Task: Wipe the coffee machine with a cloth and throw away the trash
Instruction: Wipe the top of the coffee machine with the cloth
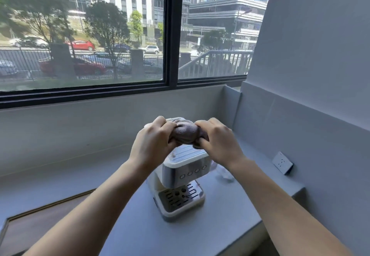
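Note:
A cream-white coffee machine (180, 179) with a metal front panel, several round buttons and a slotted drip tray stands on the grey counter (220, 225). Above its top I hold a bunched brown-grey cloth (185, 134) between both hands. My left hand (153, 141) grips the cloth's left end, and my right hand (219, 141) grips its right end. The cloth hangs in the air a little above the machine and hides part of the machine's back. Something pale and crumpled (223, 172), perhaps clear plastic trash, lies on the counter just right of the machine, partly behind my right wrist.
A white wall socket (282, 162) sits on the right wall above the counter. A grey ledge (60, 167) runs below the large window (84, 35). A wooden floor or lower surface (40, 221) shows at the lower left, past the counter's edge.

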Tool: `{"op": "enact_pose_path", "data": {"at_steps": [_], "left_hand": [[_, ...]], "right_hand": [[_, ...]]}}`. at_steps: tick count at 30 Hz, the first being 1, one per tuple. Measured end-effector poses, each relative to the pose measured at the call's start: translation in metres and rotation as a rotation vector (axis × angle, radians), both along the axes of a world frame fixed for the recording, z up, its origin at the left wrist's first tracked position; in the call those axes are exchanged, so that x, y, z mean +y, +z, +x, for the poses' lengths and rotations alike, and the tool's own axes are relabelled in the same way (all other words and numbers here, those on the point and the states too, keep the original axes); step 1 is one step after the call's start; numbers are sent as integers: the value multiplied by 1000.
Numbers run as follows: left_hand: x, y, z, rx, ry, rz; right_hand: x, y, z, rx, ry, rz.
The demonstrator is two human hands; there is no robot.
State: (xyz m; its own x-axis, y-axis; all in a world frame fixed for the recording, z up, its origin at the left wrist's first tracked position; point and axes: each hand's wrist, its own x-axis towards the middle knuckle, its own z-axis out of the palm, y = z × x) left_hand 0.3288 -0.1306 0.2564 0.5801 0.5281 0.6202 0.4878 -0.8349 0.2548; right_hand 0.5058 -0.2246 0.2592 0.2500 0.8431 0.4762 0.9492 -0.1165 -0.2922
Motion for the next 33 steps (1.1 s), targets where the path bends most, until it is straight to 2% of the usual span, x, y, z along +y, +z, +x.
{"op": "enact_pose_path", "data": {"at_steps": [7, 11, 15, 20, 21, 23, 26, 29, 33], "left_hand": [[-28, -16, 86, 29, 71, -35], [-28, -38, 105, 103, 168, -35], [-29, -62, 108, 242, 243, 78], [-35, -80, 99, 176, 221, 63], [-37, -85, 93, 122, 201, 38], [-37, -95, 74, -31, 194, 1], [-21, -107, 40, -161, 297, -41], [-5, -110, 27, -104, 321, -165], [1, -125, 39, 47, 266, -71]], "right_hand": [[-3, -12, 91, 83, 33, -26], [9, -31, 105, 130, 65, -87], [21, -55, 105, 169, 74, -178], [29, -56, 100, 489, 97, -298], [31, -55, 94, 470, 102, -312], [36, -60, 80, 315, 80, -307], [40, -76, 58, 78, 28, -218], [38, -94, 56, 46, 70, -65], [39, -97, 71, 170, 115, -2]]}}
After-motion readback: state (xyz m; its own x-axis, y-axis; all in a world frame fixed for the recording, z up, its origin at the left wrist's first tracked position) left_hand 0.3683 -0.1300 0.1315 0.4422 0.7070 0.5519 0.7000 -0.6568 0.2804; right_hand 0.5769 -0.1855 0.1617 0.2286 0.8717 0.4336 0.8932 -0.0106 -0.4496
